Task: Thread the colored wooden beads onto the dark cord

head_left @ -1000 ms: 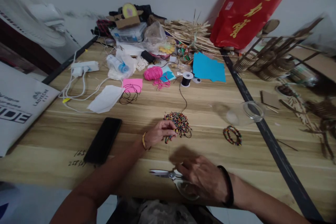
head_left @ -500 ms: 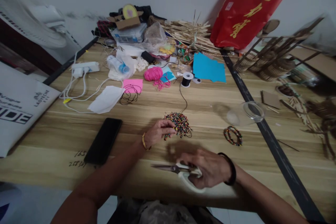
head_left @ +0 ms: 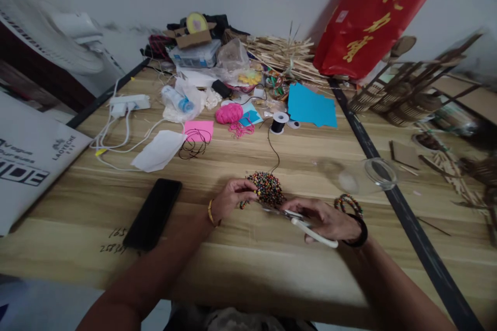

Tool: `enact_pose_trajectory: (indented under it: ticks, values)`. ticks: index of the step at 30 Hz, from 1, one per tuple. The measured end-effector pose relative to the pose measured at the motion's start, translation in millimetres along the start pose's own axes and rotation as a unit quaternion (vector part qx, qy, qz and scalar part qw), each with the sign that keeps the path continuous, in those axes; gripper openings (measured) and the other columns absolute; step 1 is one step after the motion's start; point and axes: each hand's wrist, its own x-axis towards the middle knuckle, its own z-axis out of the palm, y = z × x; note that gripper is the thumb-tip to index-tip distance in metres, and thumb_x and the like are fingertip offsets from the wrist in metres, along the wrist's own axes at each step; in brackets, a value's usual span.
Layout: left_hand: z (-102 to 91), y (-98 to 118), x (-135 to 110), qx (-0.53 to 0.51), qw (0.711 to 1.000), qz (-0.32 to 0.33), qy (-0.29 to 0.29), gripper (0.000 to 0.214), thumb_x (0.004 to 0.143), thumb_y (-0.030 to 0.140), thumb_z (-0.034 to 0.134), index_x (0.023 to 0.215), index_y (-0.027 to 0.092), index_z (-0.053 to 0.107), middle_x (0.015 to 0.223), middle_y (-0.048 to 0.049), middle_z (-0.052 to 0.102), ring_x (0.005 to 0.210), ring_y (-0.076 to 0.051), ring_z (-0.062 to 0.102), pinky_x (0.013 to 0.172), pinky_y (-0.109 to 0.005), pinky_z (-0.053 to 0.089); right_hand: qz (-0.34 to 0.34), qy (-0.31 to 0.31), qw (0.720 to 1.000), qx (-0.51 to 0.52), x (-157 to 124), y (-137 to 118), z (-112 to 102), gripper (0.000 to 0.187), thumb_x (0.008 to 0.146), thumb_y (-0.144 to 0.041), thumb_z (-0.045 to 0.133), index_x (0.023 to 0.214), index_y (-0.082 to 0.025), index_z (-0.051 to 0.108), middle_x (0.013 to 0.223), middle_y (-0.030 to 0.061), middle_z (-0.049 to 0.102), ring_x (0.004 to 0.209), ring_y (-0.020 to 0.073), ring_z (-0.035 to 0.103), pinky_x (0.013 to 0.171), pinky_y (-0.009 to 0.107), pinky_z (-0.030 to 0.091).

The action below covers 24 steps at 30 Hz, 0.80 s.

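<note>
Now I am bringing my right hand (head_left: 324,219) up from the near edge of the pale wooden table (head_left: 240,264), where a second ago it was closing over the white-handled metal scissors (head_left: 298,219); it is gripping them firmly, fingers wrapped through the handle, with the blades pointing left towards the heap of small multicoloured beads strung on thin black cord (head_left: 267,187). Whether the blades are parted or closed I cannot tell, as they are too thin and blurred. My left hand (head_left: 230,198) is staying where it was, fingertips pinched on the near left edge of the beaded heap, holding a short beaded end against the table. The scissor tips are now lying just beside that pinch, touching or nearly touching the beads, so the cutting tool has reached the cord, which is running up from the heap to the small black spool of thread (head_left: 278,123) farther back. A finished ring of coloured beads (head_left: 348,201) is lying just beyond my right wrist, near a clear glass jar on its side (head_left: 363,174). A black phone (head_left: 152,213) is resting well to the left.
</note>
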Motion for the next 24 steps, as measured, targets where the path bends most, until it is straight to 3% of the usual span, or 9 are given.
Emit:
enact_pose_trajectory:
  ticks: [10,16,24]
  values:
    - [0.1,9.6,-1.6,0.045,0.999,0.019,0.003,0.029,0.053,0.027,0.081,0.074,0.014,0.066,0.059,0.0026,0.061,0.050,-0.006,0.050,0.045,-0.016,0.035,0.015,0.011,0.999,0.029,-0.5,8.7,-12.5,0.056,0.069,-0.043,0.075,0.114,-0.015,0.055,0.085,0.0012,0.054,0.075,0.0114,0.050,0.068,0.024,0.043]
    - [-0.1,9.8,-2.5,0.053,0.998,0.025,-0.005,0.027,0.057,0.026,0.079,0.074,0.014,0.061,0.065,0.0017,0.062,0.053,-0.007,0.052,0.045,-0.015,0.036,0.036,0.005,0.997,0.066,3.5,11.3,-10.4,0.053,0.070,-0.041,0.076,0.111,-0.015,0.055,0.084,0.0010,0.055,0.070,0.0100,0.050,0.062,0.022,0.042]
    - [0.0,8.2,-3.7,0.064,0.998,0.022,-0.015,0.029,0.059,0.026,0.079,0.072,0.014,0.056,0.062,0.0040,0.058,0.050,-0.005,0.048,0.046,-0.015,0.036,0.006,0.030,0.997,0.068,6.9,16.2,-3.7,0.050,0.073,-0.040,0.073,0.112,-0.014,0.056,0.082,0.0006,0.054,0.069,0.0097,0.049,0.060,0.021,0.040]
